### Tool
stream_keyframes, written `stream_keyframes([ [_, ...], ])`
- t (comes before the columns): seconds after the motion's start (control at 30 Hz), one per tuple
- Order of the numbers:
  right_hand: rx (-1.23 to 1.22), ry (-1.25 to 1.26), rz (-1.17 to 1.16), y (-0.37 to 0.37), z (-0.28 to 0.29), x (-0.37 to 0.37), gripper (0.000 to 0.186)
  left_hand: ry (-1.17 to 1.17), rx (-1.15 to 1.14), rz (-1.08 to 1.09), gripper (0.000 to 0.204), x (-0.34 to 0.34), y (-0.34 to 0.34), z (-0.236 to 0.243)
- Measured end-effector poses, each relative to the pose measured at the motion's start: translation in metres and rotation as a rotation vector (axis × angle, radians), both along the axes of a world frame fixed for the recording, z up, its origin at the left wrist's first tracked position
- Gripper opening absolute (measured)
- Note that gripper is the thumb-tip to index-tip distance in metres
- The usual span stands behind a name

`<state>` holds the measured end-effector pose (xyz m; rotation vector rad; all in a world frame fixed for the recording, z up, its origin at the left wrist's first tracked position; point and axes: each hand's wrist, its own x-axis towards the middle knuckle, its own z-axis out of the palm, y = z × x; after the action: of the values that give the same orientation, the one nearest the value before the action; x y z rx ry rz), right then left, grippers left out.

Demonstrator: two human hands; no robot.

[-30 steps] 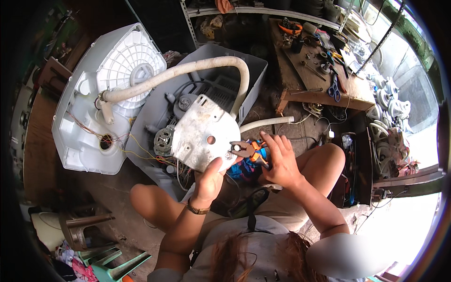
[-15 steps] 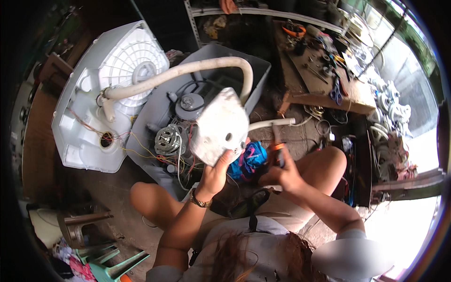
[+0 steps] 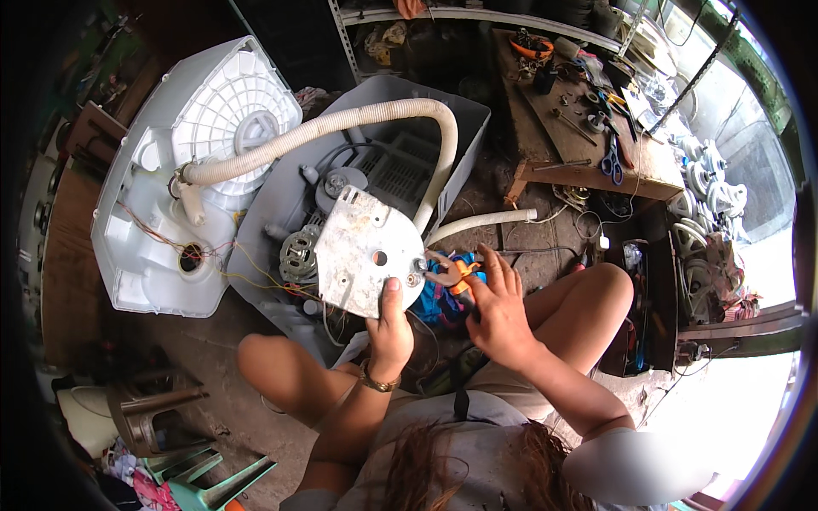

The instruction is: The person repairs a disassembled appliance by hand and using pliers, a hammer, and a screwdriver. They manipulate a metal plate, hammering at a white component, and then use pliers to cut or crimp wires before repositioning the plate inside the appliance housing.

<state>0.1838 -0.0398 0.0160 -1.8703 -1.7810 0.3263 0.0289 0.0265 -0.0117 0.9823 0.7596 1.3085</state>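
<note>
My left hand (image 3: pixel 390 339) grips a stained whitish metal plate (image 3: pixel 354 243) at its near edge, thumb pressed on the face. The plate is tilted toward me, straight on the left and rounded on the right, with a round hole near its middle. A small bolt-like fitting (image 3: pixel 415 278) sits at its right edge. My right hand (image 3: pixel 504 325) holds pliers (image 3: pixel 446 274) with orange-and-black handles. Their jaws are spread beside that fitting; whether they touch it I cannot tell. Behind the plate, a motor (image 3: pixel 296 255) is partly hidden. A blue cloth bundle (image 3: pixel 439 305) lies below the pliers.
A grey appliance casing (image 3: pixel 464 128) lies ahead, crossed by a ribbed hose (image 3: pixel 341 126). At left leans a white tub part (image 3: pixel 141 255) with loose wires. A wooden bench (image 3: pixel 562 175) holds scissors (image 3: pixel 611 162) and other tools. A dark toolbox (image 3: pixel 635 341) stands at right.
The plate has turned to show more of its face and shifted slightly left. My right hand has brought the pliers leftward to the plate's right edge, their jaws now apart.
</note>
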Motion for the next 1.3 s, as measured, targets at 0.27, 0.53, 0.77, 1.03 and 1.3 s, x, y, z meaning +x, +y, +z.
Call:
stream_keyframes([
  [0.27, 0.068, -0.112, -0.050, 0.005, -0.019, -0.026, 0.061, -0.070, 0.055, 0.091, 0.047, 0.011, -0.017, -0.004],
  [0.53, 0.219, 0.080, 0.086, 0.015, -0.029, -0.001, 0.049, 0.003, 0.124, 0.087, 0.046, 0.009, -0.022, -0.007],
  [0.77, 0.285, 0.079, -0.008, 0.019, -0.033, 0.009, 0.065, -0.038, 0.025, 0.101, 0.050, 0.013, -0.025, -0.012],
  [1.03, -0.132, 0.255, 0.136, 0.007, -0.035, 0.025, 0.062, 0.067, -0.044, -0.271, 0.050, -0.013, -0.020, -0.011],
  [1.3, -0.742, 1.467, -0.101, -0.007, -0.045, 0.029, 0.048, 0.181, 0.127, -0.230, 0.048, -0.039, -0.002, -0.040],
])
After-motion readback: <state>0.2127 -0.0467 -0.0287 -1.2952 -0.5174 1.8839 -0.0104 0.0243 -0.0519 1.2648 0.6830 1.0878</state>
